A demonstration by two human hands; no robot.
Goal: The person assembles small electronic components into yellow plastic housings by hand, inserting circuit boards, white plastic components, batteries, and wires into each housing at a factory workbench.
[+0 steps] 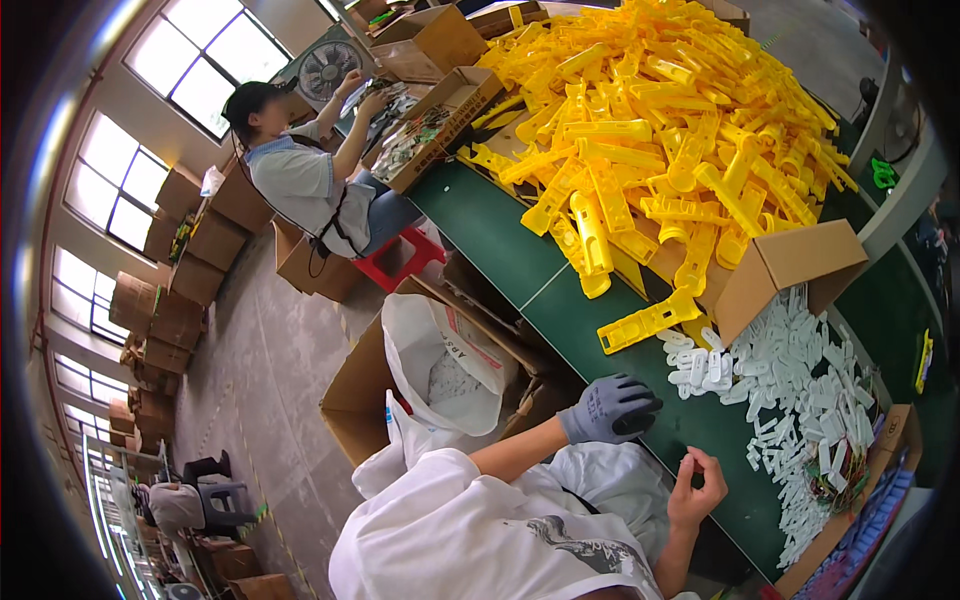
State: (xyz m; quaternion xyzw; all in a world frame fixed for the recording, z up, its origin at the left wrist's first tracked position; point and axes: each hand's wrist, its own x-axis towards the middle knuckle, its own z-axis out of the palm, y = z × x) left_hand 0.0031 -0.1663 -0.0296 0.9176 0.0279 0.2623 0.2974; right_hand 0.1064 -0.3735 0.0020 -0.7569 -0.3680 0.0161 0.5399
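My left hand [608,408], in a grey glove with a darker palm, is over the near edge of the green table [545,300]. Its fingers are curled, and what they hold, if anything, is hidden. To its right, my bare right hand [698,492] is raised at the table edge with thumb and forefinger bent together; nothing I can name shows between them. Beyond both hands lie many small white plastic pieces [800,400] in a spread pile. A yellow plastic housing [650,322] lies closest to my left hand, at the front of a large heap of yellow housings [640,130].
An open carton [365,385] with a white sack [440,350] stands left of my arm. A tilted cardboard box [790,270] rests above the white pieces. Along the table, a co-worker [310,180] sits on a red stool [400,258]. Stacked cartons [215,240] line the wall.
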